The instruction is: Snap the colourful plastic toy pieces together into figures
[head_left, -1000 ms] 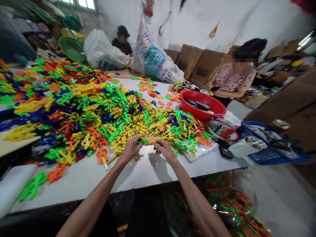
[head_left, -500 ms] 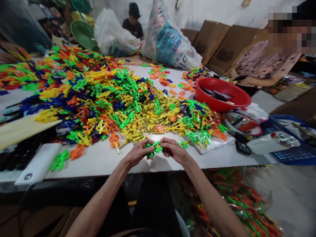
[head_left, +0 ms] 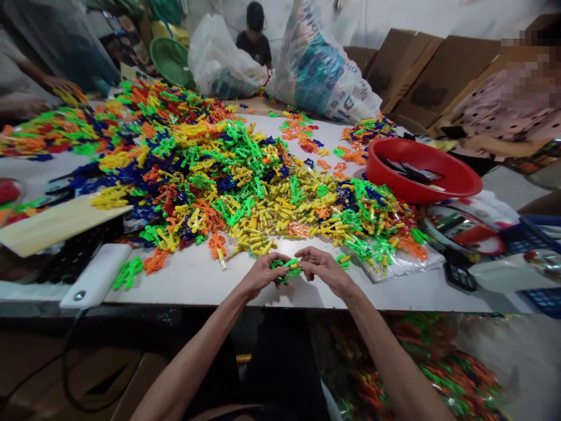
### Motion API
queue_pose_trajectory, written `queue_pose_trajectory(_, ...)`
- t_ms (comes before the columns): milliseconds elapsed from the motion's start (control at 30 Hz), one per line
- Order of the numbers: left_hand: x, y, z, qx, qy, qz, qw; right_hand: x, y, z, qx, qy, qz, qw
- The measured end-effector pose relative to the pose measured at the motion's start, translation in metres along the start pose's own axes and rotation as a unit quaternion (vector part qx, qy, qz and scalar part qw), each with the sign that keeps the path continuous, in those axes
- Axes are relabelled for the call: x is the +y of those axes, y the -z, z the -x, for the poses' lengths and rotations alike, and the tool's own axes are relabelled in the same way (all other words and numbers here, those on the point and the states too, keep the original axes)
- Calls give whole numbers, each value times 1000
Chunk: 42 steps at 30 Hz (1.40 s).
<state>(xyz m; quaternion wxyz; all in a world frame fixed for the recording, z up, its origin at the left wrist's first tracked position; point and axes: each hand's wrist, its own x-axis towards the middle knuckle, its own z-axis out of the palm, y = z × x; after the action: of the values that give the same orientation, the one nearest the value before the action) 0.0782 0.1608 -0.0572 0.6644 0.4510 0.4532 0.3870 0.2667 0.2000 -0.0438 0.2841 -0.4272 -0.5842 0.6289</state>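
Observation:
My left hand [head_left: 262, 275] and my right hand [head_left: 325, 269] meet just above the near edge of the white table [head_left: 201, 280]. Both pinch the same small green plastic piece [head_left: 286, 269] between their fingertips. Right behind them lies a broad heap of plastic pieces [head_left: 245, 193] in yellow, green, orange and blue, spread over most of the table.
A red basin [head_left: 423, 172] holding dark items stands at the right, with a calculator [head_left: 459, 276] and a blue crate [head_left: 543, 292] nearer. A white slab [head_left: 96, 275] lies at the left edge. A bag of coloured pieces [head_left: 421, 368] sits below. Other people work at the left, back and right.
Both hands have drawn back from the heap's edge toward the table's near side, carrying the green piece out with them. The camera has tilted lower and shifted left.

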Motion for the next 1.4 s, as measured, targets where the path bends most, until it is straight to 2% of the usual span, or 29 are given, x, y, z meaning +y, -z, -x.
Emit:
queue_pose_trajectory(67, -2, 5, 2, 49, -32, -56, 997, -2, 29, -4, 76, 6, 36, 996)
queue_pose_trajectory(133, 0, 17, 4, 141, -75, -172, 972, -6, 58, -12, 233, 49, 113, 965)
queue_pose_trajectory(200, 5, 31, 4, 237, -110, -323, 910, -8, 71, -23, 361, 105, 229, 898)
queue_pose_trajectory(233, 8, 37, 3, 270, -121, -397, 869, -8, 67, -30, 381, 125, 291, 869)
queue_pose_trajectory(267, 12, 43, 0, 284, -127, -462, 830, -7, 55, -37, 364, 140, 346, 853)
queue_pose_trajectory(300, 16, 47, -3, 283, -131, -518, 797, -5, 37, -43, 320, 149, 392, 849)
queue_pose_trajectory(367, 23, 50, -10, 252, -139, -598, 748, -1, -8, -56, 180, 164, 458, 855)
queue_pose_trajectory(433, 29, 51, -18, 216, -149, -643, 719, 4, -48, -67, 82, 166, 517, 836)
queue_pose_trajectory(500, 32, 50, -27, 197, -158, -666, 702, 8, -68, -75, 65, 145, 547, 822)
queue_pose_trajectory(567, 34, 47, -40, 184, -168, -679, 691, 12, -65, -77, 98, 113, 544, 825)
queue_pose_trajectory(633, 34, 39, -60, 159, -183, -688, 684, 18, -50, -72, 133, 87, 533, 831)
queue_pose_trajectory(767, 34, 14, -108, 80, -209, -706, 672, 32, -23, -57, 173, 64, 538, 822)
queue_pose_trajectory(867, 33, 1, -134, 80, -206, -711, 668, 36, -21, -53, 188, 64, 525, 827)
queue_pose_trajectory(1033, 39, 5, -142, 122, -197, -704, 672, 32, -35, -68, 200, 79, 513, 831)
queue_pose_trajectory(1100, 43, 12, -135, 134, -199, -690, 682, 30, -33, -73, 226, 82, 471, 849)
queue_pose_trajectory(1133, 45, 16, -129, 149, -200, -670, 700, 30, -28, -73, 243, 76, 427, 868)
queue_pose_trajectory(1200, 47, 22, -112, 191, -191, -574, 773, 30, -14, -68, 266, 46, 287, 919)
queue_pose_trajectory(1267, 46, 25, -89, 188, -152, -419, 875, 28, 2, -57, 262, 22, 109, 958)
queue_pose_trajectory(1333, 43, 22, -62, 118, -85, -256, 956, 23, 13, -42, 222, 28, -37, 974)
queue_pose_trajectory(1400, 38, 16, -39, 33, -29, -130, 990, 14, 17, -29, 148, 40, -114, 982)
